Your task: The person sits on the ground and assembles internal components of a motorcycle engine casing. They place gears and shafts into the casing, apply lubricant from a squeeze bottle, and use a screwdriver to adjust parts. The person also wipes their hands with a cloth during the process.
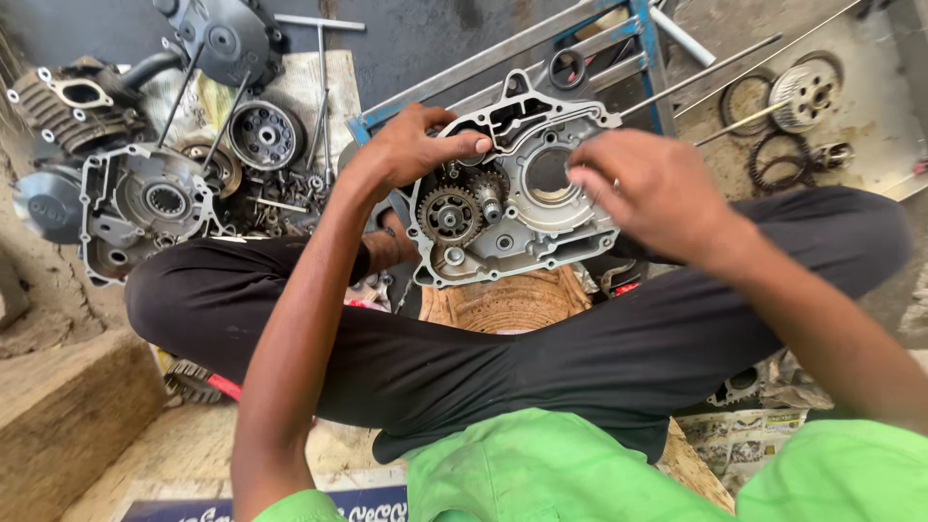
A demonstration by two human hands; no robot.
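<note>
A big metal engine case rests on a round wooden block, right in the middle, just past the person's crossed legs. The left hand grips the far left edge of the case, with the thumb pressed on top. The right hand lies over the right side of the case, fingers bent; I cannot tell if it pinches anything. A small gear sits inside the case. More engine parts lie far left on the ground. Round rings lie far right
</note>
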